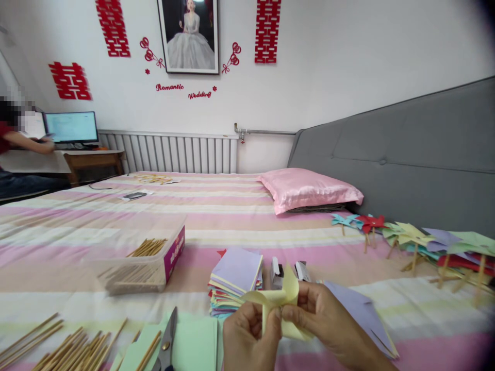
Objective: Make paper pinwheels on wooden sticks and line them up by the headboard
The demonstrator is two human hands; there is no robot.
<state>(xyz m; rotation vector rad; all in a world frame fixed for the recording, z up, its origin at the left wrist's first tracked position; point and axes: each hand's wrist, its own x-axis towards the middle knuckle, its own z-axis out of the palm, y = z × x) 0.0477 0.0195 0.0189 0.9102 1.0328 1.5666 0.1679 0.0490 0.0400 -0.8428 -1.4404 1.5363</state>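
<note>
Between my two hands is a pale yellow paper pinwheel, its corners folded in toward the middle. My left hand pinches it from the left, thumb near the centre. From the right, my right hand grips it, the thumb also pressing at the centre; whatever lies under the thumbs is hidden. Just behind stands a stack of coloured paper squares, lilac on top. Lilac paper with cut slits lies beside my right hand. Scissors rest on green paper sheets to the left.
Wooden sticks lie at front left, near a clear plastic box holding more sticks. Small boxes sit behind my hands. Finished pinwheels line the right, by a pink pillow. A person sits at a desk.
</note>
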